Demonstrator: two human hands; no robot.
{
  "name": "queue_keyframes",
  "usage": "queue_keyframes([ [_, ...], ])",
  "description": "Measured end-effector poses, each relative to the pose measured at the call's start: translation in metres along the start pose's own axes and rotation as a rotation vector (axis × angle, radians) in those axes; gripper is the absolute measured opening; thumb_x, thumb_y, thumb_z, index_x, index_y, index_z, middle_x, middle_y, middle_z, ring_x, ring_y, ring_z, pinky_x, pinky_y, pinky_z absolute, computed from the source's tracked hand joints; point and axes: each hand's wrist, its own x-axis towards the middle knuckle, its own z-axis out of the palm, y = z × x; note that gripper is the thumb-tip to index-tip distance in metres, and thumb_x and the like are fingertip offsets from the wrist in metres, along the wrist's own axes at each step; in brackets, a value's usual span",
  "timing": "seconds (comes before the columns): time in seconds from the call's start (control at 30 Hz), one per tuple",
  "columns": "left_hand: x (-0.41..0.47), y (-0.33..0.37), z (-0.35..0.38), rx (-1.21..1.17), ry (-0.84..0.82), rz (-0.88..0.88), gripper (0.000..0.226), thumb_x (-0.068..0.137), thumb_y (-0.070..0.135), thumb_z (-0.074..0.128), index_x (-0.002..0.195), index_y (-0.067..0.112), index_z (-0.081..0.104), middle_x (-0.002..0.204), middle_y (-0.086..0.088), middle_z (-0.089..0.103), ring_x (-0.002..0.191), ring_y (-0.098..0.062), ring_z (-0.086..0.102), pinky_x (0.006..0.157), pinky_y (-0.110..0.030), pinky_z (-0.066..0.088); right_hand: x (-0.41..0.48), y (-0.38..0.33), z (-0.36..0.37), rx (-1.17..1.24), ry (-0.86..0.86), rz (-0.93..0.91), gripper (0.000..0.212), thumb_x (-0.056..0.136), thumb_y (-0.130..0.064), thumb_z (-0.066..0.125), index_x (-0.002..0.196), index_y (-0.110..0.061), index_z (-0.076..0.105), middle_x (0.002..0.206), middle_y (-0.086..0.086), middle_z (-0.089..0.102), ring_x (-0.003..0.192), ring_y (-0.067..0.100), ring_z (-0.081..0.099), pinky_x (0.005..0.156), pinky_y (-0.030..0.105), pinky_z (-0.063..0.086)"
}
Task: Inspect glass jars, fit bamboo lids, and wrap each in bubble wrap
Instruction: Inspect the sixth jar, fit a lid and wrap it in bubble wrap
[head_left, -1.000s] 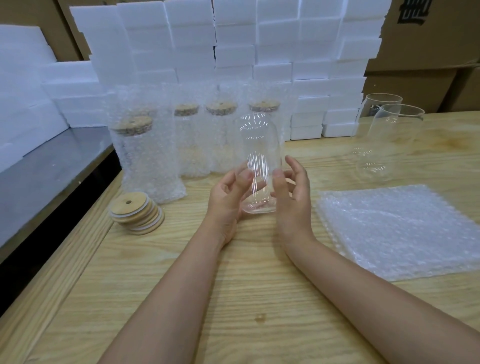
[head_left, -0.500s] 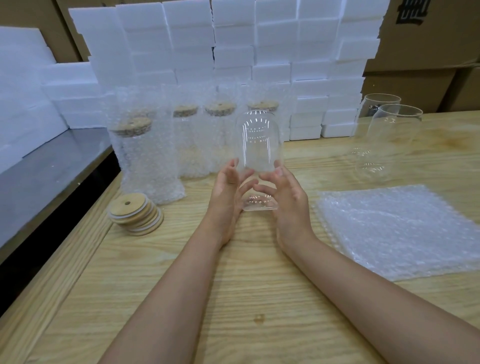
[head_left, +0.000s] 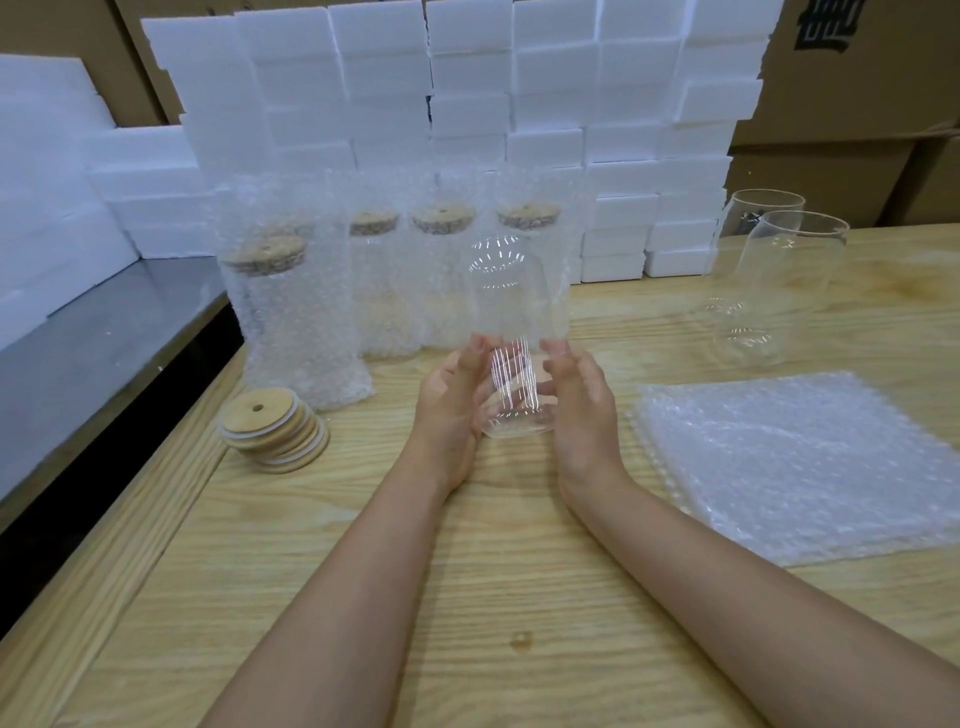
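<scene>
I hold a clear glass jar upright above the wooden table, without a lid. My left hand and my right hand cup its lower part from either side, with fingers curled behind the glass. A stack of round bamboo lids lies to the left. A pile of flat bubble wrap sheets lies to the right. Several lidded jars wrapped in bubble wrap stand in a row behind my hands.
Two bare glass jars stand at the back right. White foam blocks are stacked along the back, with cardboard boxes behind them. A grey metal surface adjoins the table on the left.
My fingers have shifted around the jar's lower part, and the right hand's raised fingers came down against the glass. The jar stays in about the same spot.
</scene>
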Motion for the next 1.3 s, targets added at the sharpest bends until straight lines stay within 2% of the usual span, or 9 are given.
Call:
queue_keyframes([
  [0.07, 0.001, -0.004, -0.002, 0.027, 0.038, 0.035, 0.071, 0.060, 0.055, 0.084, 0.104, 0.004, 0.062, 0.098, -0.008, 0.071, 0.092, -0.023, 0.069, 0.081, -0.040, 0.058, -0.003, -0.004, 0.001, -0.075, 0.000, -0.087, 0.047, 0.073, -0.057, 0.057, 0.114, -0.034, 0.052, 0.120, 0.002, 0.050, 0.089, -0.006, 0.052, 0.079, 0.013, 0.046],
  [0.17, 0.003, -0.007, -0.005, 0.054, 0.086, 0.084, 0.037, 0.074, 0.041, 0.079, 0.086, 0.011, 0.061, 0.082, 0.002, 0.066, 0.084, -0.017, 0.066, 0.061, -0.025, 0.056, -0.006, -0.003, 0.001, -0.178, -0.030, -0.143, 0.065, 0.065, -0.055, 0.066, 0.122, -0.036, 0.041, 0.115, -0.003, 0.043, 0.097, 0.006, 0.049, 0.083, 0.016, 0.044],
  [0.27, 0.002, -0.004, -0.003, 0.058, 0.104, 0.084, 0.070, 0.042, 0.064, 0.087, 0.084, 0.014, 0.062, 0.084, 0.001, 0.064, 0.087, -0.016, 0.065, 0.064, -0.024, 0.055, -0.006, -0.002, 0.000, -0.181, -0.062, -0.131, 0.072, 0.065, -0.049, 0.079, 0.124, -0.032, 0.043, 0.116, 0.004, 0.047, 0.100, 0.018, 0.052, 0.087, 0.030, 0.051],
  [0.43, 0.002, 0.001, 0.000, -0.003, 0.058, 0.032, 0.108, 0.026, 0.080, 0.079, 0.111, 0.018, 0.056, 0.108, -0.001, 0.072, 0.100, -0.018, 0.070, 0.075, -0.030, 0.059, -0.002, -0.001, -0.002, -0.047, -0.076, -0.114, 0.065, 0.076, -0.049, 0.071, 0.132, -0.023, 0.050, 0.112, -0.005, 0.059, 0.086, -0.006, 0.060, 0.073, 0.010, 0.047],
  [0.7, -0.002, 0.000, 0.000, 0.047, -0.069, 0.013, 0.101, 0.047, 0.058, 0.087, 0.135, 0.033, 0.044, 0.121, -0.009, 0.066, 0.105, -0.020, 0.066, 0.094, -0.043, 0.050, 0.003, 0.003, -0.002, 0.087, -0.057, -0.028, 0.021, 0.099, -0.035, 0.048, 0.115, -0.043, 0.058, 0.105, -0.006, 0.073, 0.096, 0.011, 0.069, 0.076, 0.028, 0.055],
  [0.83, -0.001, -0.005, -0.001, 0.092, -0.008, 0.103, 0.096, 0.060, 0.036, 0.088, 0.143, 0.029, 0.041, 0.103, -0.002, 0.072, 0.095, -0.015, 0.068, 0.083, -0.032, 0.057, 0.002, 0.000, -0.003, 0.032, -0.082, 0.003, 0.035, 0.095, -0.052, 0.046, 0.126, -0.038, 0.054, 0.121, 0.000, 0.066, 0.098, 0.007, 0.067, 0.081, 0.027, 0.054],
  [0.97, -0.002, -0.004, 0.000, 0.197, 0.048, 0.196, 0.076, 0.061, 0.033, 0.081, 0.129, 0.043, 0.047, 0.114, -0.004, 0.064, 0.093, -0.007, 0.065, 0.094, -0.036, 0.049, -0.002, -0.005, -0.003, -0.057, -0.113, 0.018, 0.070, 0.060, -0.078, 0.047, 0.117, -0.039, 0.058, 0.135, -0.002, 0.049, 0.122, 0.012, 0.051, 0.106, 0.036, 0.041],
  [1.1, -0.005, -0.006, 0.004, 0.323, 0.076, 0.264, 0.080, 0.052, 0.045, 0.082, 0.123, 0.055, 0.047, 0.125, 0.000, 0.061, 0.119, -0.019, 0.058, 0.100, -0.041, 0.049, 0.000, -0.004, -0.003, -0.101, -0.148, 0.013, 0.093, 0.061, -0.071, 0.057, 0.136, -0.018, 0.048, 0.133, 0.005, 0.049, 0.117, 0.013, 0.053, 0.095, 0.030, 0.046],
  [1.3, -0.007, -0.009, 0.008, 0.563, 0.077, 0.381, 0.093, 0.057, 0.025, 0.092, 0.129, 0.051, 0.041, 0.126, 0.014, 0.057, 0.116, 0.004, 0.053, 0.104, -0.033, 0.045, 0.002, 0.002, -0.004, -0.053, -0.134, -0.037, 0.084, 0.064, -0.048, 0.069, 0.138, -0.019, 0.040, 0.118, -0.011, 0.051, 0.113, 0.011, 0.053, 0.081, 0.015, 0.048],
])
